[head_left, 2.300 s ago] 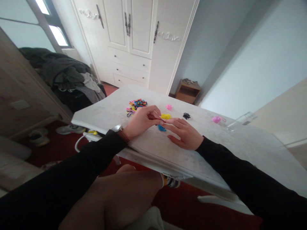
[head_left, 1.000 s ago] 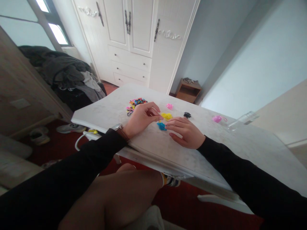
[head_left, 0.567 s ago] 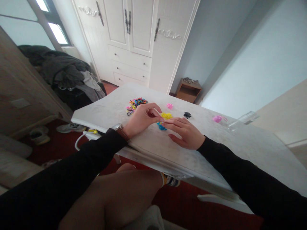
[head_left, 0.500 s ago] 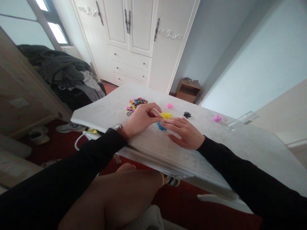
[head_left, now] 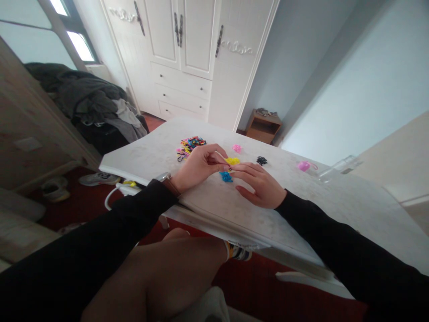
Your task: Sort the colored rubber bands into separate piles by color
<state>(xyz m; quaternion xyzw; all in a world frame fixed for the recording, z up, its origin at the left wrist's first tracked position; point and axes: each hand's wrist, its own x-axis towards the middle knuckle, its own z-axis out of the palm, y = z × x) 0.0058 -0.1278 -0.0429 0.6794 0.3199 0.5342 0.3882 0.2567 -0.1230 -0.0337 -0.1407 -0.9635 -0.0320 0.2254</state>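
Observation:
My left hand (head_left: 203, 165) is closed in a pinch, thumb against fingers, over the middle of the white table (head_left: 208, 210). Something small and dark shows at its fingertips, too tiny to name. My right hand (head_left: 259, 183) lies palm down with its fingers stretched out, the fingertips meeting those of my left. Partly hidden behind the fingers is a small yellow pile (head_left: 233, 161) of looped pieces. A blue pile (head_left: 226, 176) sits just below the fingertips. Beyond my left hand lies a larger mixed-colour heap (head_left: 191, 146) of similar small pieces.
Farther back are a pink pile (head_left: 237, 148) and a black pile (head_left: 262, 160). On the right stand a pink round object (head_left: 304, 166) with a loop and a clear glass bottle (head_left: 340, 169) lying on its side. A white wardrobe (head_left: 187, 62) stands behind the table.
My right fingers have shifted slightly right, uncovering more of the blue pile. A small dark bit now shows between the fingertips. My left hand stays almost in place.

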